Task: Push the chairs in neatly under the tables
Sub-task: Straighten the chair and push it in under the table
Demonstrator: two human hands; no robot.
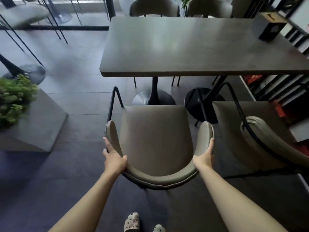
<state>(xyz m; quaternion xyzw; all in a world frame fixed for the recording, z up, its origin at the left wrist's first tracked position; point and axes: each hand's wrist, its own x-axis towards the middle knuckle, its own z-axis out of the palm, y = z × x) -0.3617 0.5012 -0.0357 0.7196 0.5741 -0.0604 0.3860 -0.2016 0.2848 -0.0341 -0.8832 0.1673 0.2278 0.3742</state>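
Observation:
A grey-green padded chair [155,136] with a curved backrest and black metal legs stands in front of me, its seat short of the dark rectangular table [184,47]. My left hand [113,158] grips the left side of the backrest. My right hand [204,156] grips the right side. A second chair of the same kind [250,131] stands to the right, also out from the table's near edge. Two more chairs [153,7] are tucked in at the far side.
A grey planter box [38,124] with green foliage stands to the left. Round pedestal bases [153,97] sit under the table. A black box [269,27] rests on the table's right end. Shelving [292,39] lines the right side. Other chairs and tables stand far left.

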